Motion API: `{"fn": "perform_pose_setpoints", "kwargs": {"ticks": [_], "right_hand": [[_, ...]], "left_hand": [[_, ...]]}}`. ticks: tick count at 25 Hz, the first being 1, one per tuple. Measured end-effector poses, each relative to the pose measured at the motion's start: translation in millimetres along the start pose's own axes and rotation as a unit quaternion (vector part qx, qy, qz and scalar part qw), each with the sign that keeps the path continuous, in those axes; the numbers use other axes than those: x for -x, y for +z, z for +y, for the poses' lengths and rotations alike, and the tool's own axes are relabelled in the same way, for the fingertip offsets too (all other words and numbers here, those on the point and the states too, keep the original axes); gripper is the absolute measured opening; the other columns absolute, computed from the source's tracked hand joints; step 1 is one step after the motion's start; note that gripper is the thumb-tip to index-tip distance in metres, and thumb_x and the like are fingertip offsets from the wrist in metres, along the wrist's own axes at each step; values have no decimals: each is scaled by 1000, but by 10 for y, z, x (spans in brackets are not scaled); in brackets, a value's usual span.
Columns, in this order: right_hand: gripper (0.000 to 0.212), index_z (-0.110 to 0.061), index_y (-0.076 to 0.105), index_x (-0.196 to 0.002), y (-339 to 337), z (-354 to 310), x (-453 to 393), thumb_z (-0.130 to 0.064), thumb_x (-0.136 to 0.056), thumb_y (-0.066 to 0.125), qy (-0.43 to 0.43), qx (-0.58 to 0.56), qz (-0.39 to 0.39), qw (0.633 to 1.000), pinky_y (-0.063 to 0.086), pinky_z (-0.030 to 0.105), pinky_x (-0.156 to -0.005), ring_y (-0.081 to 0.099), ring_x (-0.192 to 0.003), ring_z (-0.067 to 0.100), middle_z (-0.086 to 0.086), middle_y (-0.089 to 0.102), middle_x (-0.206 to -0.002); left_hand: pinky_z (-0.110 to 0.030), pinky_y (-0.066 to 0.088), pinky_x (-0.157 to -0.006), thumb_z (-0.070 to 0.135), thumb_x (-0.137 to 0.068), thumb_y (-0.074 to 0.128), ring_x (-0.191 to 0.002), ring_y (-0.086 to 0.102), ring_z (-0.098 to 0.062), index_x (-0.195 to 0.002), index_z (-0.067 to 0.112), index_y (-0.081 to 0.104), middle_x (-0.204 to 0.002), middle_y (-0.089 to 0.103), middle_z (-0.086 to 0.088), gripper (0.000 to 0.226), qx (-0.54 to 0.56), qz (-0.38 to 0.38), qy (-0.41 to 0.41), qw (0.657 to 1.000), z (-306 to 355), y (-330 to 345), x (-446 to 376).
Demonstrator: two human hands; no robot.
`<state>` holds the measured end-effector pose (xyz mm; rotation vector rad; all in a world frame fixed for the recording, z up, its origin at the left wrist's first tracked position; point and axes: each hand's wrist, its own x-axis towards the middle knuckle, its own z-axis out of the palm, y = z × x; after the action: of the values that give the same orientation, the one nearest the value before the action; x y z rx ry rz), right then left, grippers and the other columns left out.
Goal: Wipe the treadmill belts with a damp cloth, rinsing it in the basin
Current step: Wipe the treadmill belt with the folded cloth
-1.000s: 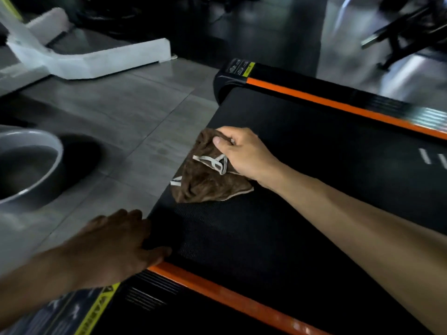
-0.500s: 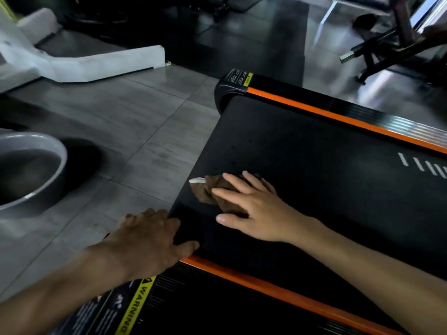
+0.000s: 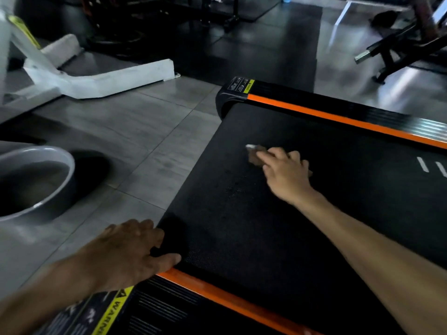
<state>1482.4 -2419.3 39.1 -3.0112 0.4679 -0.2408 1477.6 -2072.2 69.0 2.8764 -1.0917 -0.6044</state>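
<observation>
My right hand lies flat on the cloth, fingers spread, pressing it to the belt rather than gripping it; only a brown corner and a pale tag show past my fingertips. My left hand is open too, palm down on the belt's near corner, thumb by the orange rail, holding nothing, just propping me.

To wipe well, I judge I should keep the whole palm over the cloth so it does not bunch or slip out, press evenly, and run straight overlapping strokes across the belt. A patch of specks, droplets or dust, I cannot tell which, sits just nearer me than the cloth; that wants a pass.

Edges: the belt ends at its left lip, where the floor begins, so I should stop each stroke short of it or the cloth will drag over onto the tiles. The far rail and the near one bound the strokes the other way. To the right the belt runs on with plenty of open room.

The basin stands on the floor to my left, well apart from the treadmill, with clear floor between for carrying the cloth over to rinse.
</observation>
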Motion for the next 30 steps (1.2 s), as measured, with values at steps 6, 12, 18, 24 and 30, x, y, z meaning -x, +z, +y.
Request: {"fn": "perform_pose_setpoints", "kwargs": {"ticks": [6,12,18,24,30], "right_hand": [[47,-43,44,-133,-98,-793,1406,-29,-90,54,-390,-106,-48,913,37,43,-78,45,-109,25,-12,42,-141],[45,-42,44,-140,-24,75,164,-27,-97,47,-78,22,20,997,36,45,-90,45,-113,30,-11,42,-144],[44,-39,44,-136,-67,-592,1094,-32,-92,47,-304,-36,-4,952,40,43,-81,46,-109,26,-11,43,-142],[43,-41,41,-143,-93,-570,1532,-45,-100,39,-281,-86,-78,953,39,47,-93,38,-130,21,-13,28,-157],[46,-43,32,-147,-74,-579,1499,-51,-102,28,-268,-57,-114,955,37,50,-97,31,-138,23,-10,19,-161]], "left_hand": [[-26,39,-86,97,-37,-21,-95,47,-4,-108,41,52,-101,45,18,116,-48,32,0,998,43,61,-11],[-27,38,-87,97,-33,-23,-88,43,0,-85,42,40,-90,44,17,99,-5,50,18,999,17,28,32],[-24,36,-78,97,-42,-18,-85,42,2,-82,43,37,-86,42,17,87,-36,23,41,998,-56,58,-12],[-25,30,-65,91,-73,15,-78,43,-3,-87,41,43,-83,42,15,59,-104,-11,49,993,-214,248,-275],[-27,31,-70,76,-87,30,-95,54,-9,-103,32,51,-96,49,12,51,-99,-110,139,979,26,-219,-251]]}}
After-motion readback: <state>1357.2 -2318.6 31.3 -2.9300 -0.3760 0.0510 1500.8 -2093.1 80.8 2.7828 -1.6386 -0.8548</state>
